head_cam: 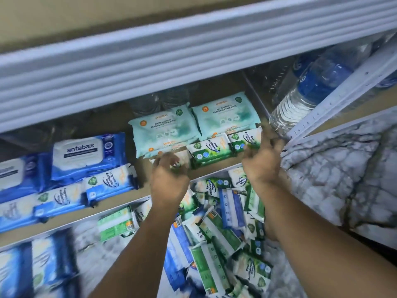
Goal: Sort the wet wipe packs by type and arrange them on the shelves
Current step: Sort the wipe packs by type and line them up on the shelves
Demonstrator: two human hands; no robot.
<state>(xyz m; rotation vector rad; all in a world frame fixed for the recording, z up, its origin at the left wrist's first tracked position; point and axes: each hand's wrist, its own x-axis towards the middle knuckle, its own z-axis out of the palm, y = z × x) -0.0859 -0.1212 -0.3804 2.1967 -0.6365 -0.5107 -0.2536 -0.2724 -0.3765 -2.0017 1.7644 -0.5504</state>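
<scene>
On the shelf [206, 171], two teal fragrance-free packs [165, 130] lie at the back. Green pine packs [209, 150] stand in a row in front of them. My left hand [168, 179] grips a green pine pack [179, 161] at the left end of that row. My right hand [261, 160] holds the rightmost pine pack [245, 138], fingers curled on its edge. Blue antabax packs [86, 153] and blue fragrance-free slim packs [107, 183] fill the shelf's left side. Below, a heap of mixed green and blue packs [219, 229] lies loose.
Water bottles [318, 82] stand on the same shelf to the right, behind a white upright post [335, 100]. The white edge of the shelf above [171, 57] overhangs. A marble-patterned surface [343, 175] is at right. More blue packs [43, 265] sit lower left.
</scene>
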